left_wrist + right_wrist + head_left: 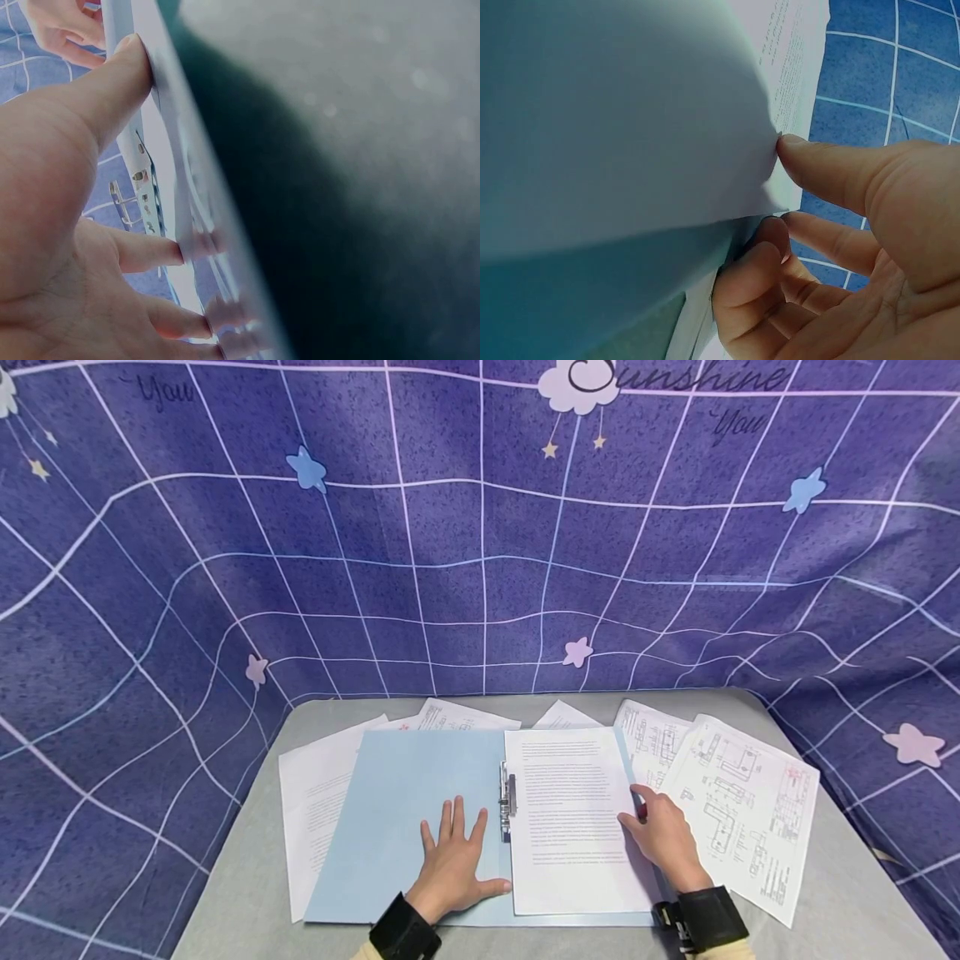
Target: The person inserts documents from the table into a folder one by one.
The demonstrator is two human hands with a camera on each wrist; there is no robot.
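A light blue folder [408, 777] lies spread on the table, with a metal clip [507, 802] along its spine. On its right side sits printed paper [566, 827], its left edge at the clip. My left hand [453, 868] rests on the bare left cover, fingers straight and spread, thumb pointing at the spine. My right hand [667, 835] is at the paper's right edge. In the right wrist view the thumb [802, 157] bears on the paper's edge while bent fingers [754, 277] sit under it, pinching it. How many sheets are pinched cannot be told.
Drawing sheets [742, 810] lie to the right, partly beside the folder. A printed sheet [318, 802] sticks out at the left, and more sheets [468, 716] show behind. The grey table [232, 877] borders a purple grid-patterned cloth [450, 527].
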